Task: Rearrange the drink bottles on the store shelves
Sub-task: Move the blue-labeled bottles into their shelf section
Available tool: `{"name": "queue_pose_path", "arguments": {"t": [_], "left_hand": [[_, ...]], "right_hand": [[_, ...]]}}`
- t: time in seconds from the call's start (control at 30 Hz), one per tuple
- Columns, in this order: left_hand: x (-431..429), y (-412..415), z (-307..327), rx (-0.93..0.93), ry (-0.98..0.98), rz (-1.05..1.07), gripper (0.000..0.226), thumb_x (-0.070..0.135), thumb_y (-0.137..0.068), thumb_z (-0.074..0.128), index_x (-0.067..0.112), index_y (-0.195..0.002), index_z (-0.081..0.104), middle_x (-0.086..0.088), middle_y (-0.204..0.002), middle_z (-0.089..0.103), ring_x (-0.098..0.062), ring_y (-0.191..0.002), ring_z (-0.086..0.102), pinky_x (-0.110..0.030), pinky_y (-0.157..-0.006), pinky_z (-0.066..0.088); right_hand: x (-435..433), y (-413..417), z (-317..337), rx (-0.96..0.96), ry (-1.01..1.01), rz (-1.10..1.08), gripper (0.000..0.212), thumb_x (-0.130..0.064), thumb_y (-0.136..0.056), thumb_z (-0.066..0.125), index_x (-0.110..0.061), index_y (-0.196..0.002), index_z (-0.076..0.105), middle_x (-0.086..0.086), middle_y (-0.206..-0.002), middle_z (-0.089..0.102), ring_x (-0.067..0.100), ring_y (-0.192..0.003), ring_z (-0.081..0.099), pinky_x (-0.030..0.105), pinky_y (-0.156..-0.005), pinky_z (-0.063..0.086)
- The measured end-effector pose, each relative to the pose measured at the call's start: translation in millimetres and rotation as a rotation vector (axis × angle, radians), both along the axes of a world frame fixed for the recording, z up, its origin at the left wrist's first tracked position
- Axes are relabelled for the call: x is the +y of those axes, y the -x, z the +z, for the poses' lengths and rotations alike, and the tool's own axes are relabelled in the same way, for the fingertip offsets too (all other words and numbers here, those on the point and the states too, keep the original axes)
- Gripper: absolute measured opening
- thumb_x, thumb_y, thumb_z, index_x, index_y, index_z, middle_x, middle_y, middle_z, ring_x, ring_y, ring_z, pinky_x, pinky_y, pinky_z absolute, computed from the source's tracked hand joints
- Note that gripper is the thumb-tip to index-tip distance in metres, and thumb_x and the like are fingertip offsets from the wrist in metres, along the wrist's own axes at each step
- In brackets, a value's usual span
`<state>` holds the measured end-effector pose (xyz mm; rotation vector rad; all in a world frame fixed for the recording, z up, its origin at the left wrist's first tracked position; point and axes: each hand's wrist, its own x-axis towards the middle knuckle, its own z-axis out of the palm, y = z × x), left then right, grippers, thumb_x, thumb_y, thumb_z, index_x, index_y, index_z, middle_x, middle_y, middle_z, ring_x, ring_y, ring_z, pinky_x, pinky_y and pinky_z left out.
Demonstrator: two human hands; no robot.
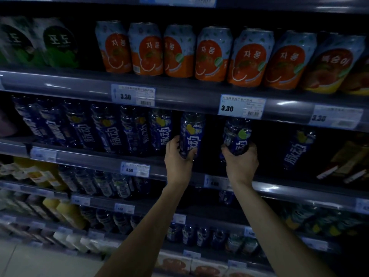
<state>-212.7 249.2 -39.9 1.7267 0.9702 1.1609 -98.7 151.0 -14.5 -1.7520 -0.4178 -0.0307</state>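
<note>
Head view, dim light. Two bare forearms are raised toward the second shelf (179,167) from the top, hands apart.

The left hand (178,156) is wrapped around the lower body of a dark blue plastic drink bottle with a yellow fruit mark (191,134). This bottle is held upright at the right end of a row of matching blue bottles (111,128), just beside the last of them, at the shelf's front edge.

The right hand (240,163) is closed from below on a second dark blue plastic bottle with a green fruit mark (237,136), tilted slightly, in the dark gap to the right. Whether either bottle base is resting on the shelf cannot be told.

A third blue bottle (298,148) is seen alone further right, well apart.

Orange-and-blue cans (211,53) are lined along the shelf above, over white price tags (241,106) marked 3.30 on its front edge.
</note>
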Motion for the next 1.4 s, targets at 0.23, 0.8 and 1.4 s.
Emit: {"name": "queue_pose_path", "arguments": {"t": [0.23, 0.8, 1.4], "left_hand": [[-17.0, 17.2, -8.2, -0.035, -0.017, -0.009, 0.06, 0.031, -0.078, 0.075, 0.031, -0.13, 0.044, 0.031, -0.115, 0.039, 0.025, -0.102, 0.038, 0.005, -0.077, 0.034], [-49.1, 44.7, -13.6, -0.013, -0.045, -0.008, 0.049, 0.038, -0.082, 0.07, 0.03, -0.123, 0.046, 0.02, -0.118, 0.038, 0.015, -0.103, 0.039, -0.012, -0.085, 0.039], [-36.4, 50.4, -22.1, 0.205, -0.059, -0.126, 0.064, 0.043, -0.084, 0.066, 0.025, -0.137, 0.034, 0.008, -0.135, 0.039, -0.006, -0.113, 0.044, -0.016, -0.08, 0.037]], "right_hand": [[-1.8, 0.3, 7.4, 0.043, -0.018, -0.018, 0.053, -0.027, -0.067, 0.085, -0.013, -0.108, 0.055, 0.0, -0.095, 0.065, 0.012, -0.078, 0.063, 0.016, -0.066, 0.048], [-47.2, 13.0, 9.3, -0.059, -0.007, -0.033, 0.043, -0.027, -0.071, 0.083, -0.018, -0.099, 0.051, -0.006, -0.086, 0.06, 0.008, -0.074, 0.058, -0.001, -0.055, 0.038], [-66.3, 21.0, 20.3, -0.051, 0.05, -0.04, 0.044, -0.029, -0.069, 0.083, -0.019, -0.096, 0.049, -0.006, -0.084, 0.06, 0.005, -0.07, 0.06, 0.007, -0.052, 0.042]]}}
